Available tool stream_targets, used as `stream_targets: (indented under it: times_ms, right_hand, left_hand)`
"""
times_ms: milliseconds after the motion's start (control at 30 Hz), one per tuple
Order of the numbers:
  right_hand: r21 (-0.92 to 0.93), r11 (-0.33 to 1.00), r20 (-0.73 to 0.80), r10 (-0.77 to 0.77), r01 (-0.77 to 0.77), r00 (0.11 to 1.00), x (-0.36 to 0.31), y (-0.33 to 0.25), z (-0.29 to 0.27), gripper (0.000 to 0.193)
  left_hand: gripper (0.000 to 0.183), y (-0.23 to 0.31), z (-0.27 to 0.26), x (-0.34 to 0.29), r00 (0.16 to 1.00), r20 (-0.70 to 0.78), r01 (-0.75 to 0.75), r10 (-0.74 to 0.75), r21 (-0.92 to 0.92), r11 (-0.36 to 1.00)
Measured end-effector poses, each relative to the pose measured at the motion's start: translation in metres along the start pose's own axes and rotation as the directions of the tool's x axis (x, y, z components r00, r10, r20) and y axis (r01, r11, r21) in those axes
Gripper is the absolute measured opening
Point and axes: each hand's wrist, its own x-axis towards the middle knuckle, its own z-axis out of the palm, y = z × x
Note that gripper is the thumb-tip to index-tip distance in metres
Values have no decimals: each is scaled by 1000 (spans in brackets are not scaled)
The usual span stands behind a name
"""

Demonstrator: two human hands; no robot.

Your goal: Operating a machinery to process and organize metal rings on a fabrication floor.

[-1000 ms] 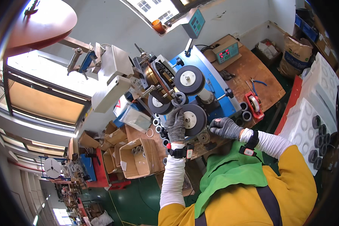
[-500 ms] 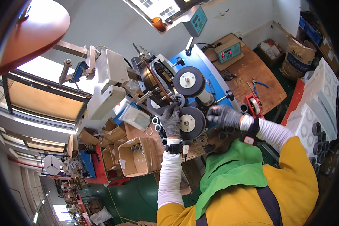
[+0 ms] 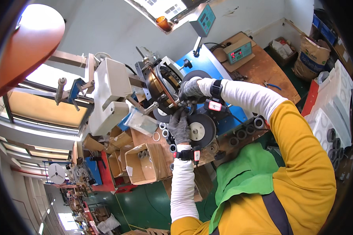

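Observation:
My right hand [image 3: 191, 91], in a grey glove, reaches across to the metal winding ring [image 3: 164, 88] of the machine. Its fingers are curled in beside the ring, and what they grip is hidden. Just below it, my left hand [image 3: 180, 127], gloved the same way, points upward with its fingertips drawn together at the ring's lower end. Anything between those fingertips is too small to make out. A black roller with a white hub [image 3: 198, 131] stands right of my left hand. Another black roller [image 3: 198, 74] is partly covered by my right hand.
Several dark rings [image 3: 241, 134] lie along the table's front edge. A cardboard box [image 3: 145, 166] with a few rings stands at left front. Blue pliers [image 3: 272, 85] and a control box [image 3: 239, 53] are to the right. White foam trays [image 3: 329, 113] hold rings at far right.
My right hand has moved left and up, from beside the lower roller to the winding ring, now covering part of the upper roller. My left hand has stayed nearly in place.

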Motion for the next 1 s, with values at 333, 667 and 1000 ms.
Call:
stream_targets:
  times_ms: [333,667,1000]
  right_hand:
    - [-324,873,-560,132,-363,818,-25,-83,-3,13]
    - [-718,619,-484,-116,-318,867,-26,-61,9,22]
    - [-678,653,-493,-62,-338,868,-37,-64,18,27]
  left_hand:
    - [19,44,-7,-76,962,-119,210,-246,-251,945]
    - [30,-76,138,-222,305,833,938,-462,-346,-5]
    - [36,-154,218,-249,570,733,581,-371,-679,-449]
